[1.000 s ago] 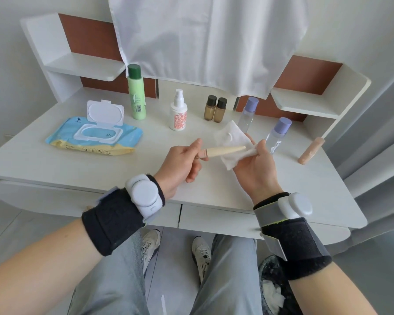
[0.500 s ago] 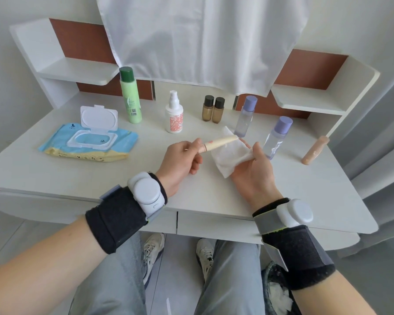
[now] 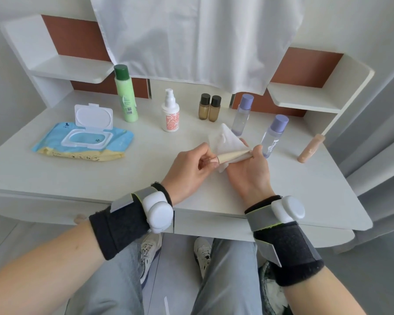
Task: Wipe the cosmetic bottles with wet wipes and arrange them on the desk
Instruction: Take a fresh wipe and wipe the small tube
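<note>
Over the front centre of the white desk (image 3: 123,173), seen from the head camera, both hands hold one beige tube (image 3: 233,155) roughly level and clear of the surface. The left hand (image 3: 191,171) pinches the tube's capped end between thumb and curled fingers. The right hand (image 3: 248,173) is curled round a white wet wipe (image 3: 225,138), which is folded about the tube's far end.

An open pack of wipes (image 3: 82,142) lies at the left of the desk, lid up. Standing upright along the back, from left to right, are a green bottle (image 3: 125,96), a white pump bottle (image 3: 171,114), a touching pair of amber bottles (image 3: 204,109), a rear lilac-capped bottle (image 3: 242,114) and a front lilac-capped bottle (image 3: 274,135). A second beige tube (image 3: 311,148) lies on its side near the right edge.
</note>
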`<state>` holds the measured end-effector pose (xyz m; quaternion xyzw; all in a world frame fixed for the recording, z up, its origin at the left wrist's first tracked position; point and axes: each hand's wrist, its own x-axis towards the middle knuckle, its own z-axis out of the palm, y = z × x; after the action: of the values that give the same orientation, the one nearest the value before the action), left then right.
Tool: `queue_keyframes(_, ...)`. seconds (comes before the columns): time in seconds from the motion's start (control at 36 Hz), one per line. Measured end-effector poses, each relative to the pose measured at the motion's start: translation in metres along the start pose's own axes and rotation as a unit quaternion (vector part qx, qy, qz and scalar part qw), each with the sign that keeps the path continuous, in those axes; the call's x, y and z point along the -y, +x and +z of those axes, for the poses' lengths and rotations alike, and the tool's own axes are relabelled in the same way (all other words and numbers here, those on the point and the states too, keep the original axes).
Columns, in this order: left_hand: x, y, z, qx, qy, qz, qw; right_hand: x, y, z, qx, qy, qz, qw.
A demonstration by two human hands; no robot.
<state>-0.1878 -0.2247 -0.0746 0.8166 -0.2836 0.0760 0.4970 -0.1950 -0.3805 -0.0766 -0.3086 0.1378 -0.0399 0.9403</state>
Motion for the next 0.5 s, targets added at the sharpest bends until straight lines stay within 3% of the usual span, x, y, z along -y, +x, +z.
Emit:
queue_keyframes(0.11, 0.007, -0.002, -0.011, 0.003, 0.034, -0.001, 0.999, 0.007, -0.001, -0.004, -0.018, 0.022, -0.027, 0.999)
queue_keyframes(0.31, 0.023, 0.003, -0.03, -0.058, 0.114, -0.043, 0.991, 0.011, 0.003, -0.012, -0.036, 0.038, -0.051, 0.997)
queue_keyframes(0.5, 0.025, 0.006, -0.03, -0.063, 0.072, -0.081, 0.992, 0.01, 0.002, -0.009, -0.07, 0.065, -0.055, 0.994)
